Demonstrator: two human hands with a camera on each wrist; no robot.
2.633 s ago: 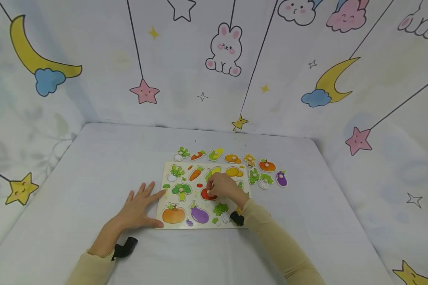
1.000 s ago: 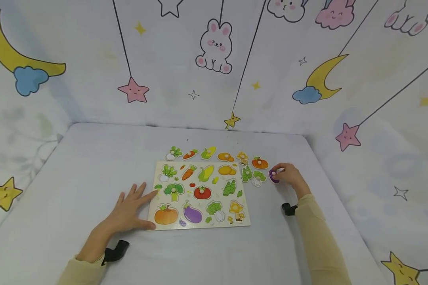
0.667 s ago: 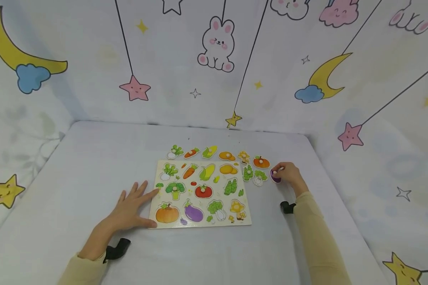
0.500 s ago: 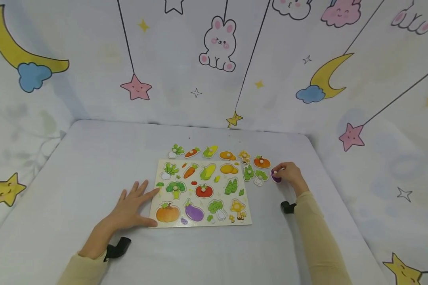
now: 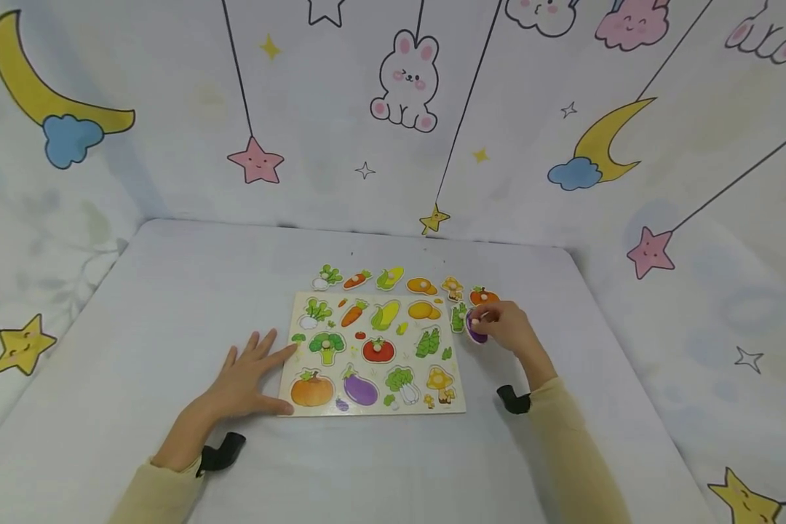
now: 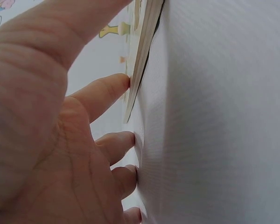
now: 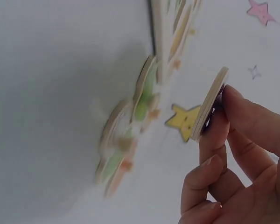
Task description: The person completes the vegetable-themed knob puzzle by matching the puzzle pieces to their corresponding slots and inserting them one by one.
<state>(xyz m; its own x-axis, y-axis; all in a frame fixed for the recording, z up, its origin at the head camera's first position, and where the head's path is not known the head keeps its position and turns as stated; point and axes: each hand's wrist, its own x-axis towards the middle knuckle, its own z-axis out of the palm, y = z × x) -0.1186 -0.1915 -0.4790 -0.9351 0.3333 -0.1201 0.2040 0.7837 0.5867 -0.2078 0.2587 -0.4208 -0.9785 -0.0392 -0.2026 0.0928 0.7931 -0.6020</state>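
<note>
My right hand [image 5: 506,325] pinches the purple eggplant puzzle piece [image 5: 477,327] by its knob. In the right wrist view the eggplant piece [image 7: 211,105] is lifted off the table and tilted. From the head it overlaps the cabbage piece, mostly hidden behind it. My left hand [image 5: 247,377] lies with spread fingers at the left edge of the wooden puzzle board [image 5: 380,405], its thumb and index finger touching that edge. On the board, a broccoli piece [image 5: 327,346] and a tomato piece [image 5: 378,350] sit in their places. The printed eggplant spot [image 5: 360,389] is in the bottom row.
Behind the board lie knobbed pieces: a radish [image 5: 328,276], carrot [image 5: 357,279], corn [image 5: 390,277], potato [image 5: 422,285] and mushroom [image 5: 453,288]. A pumpkin piece [image 5: 483,295] and a green piece [image 5: 458,317] lie at the right. A patterned cloth wall [image 5: 327,196] rises behind the table.
My right hand let go of the tomato at the board, moved right to the eggplant piece, and now has lifted it and carries it left. The left hand stays at the board's edge.
</note>
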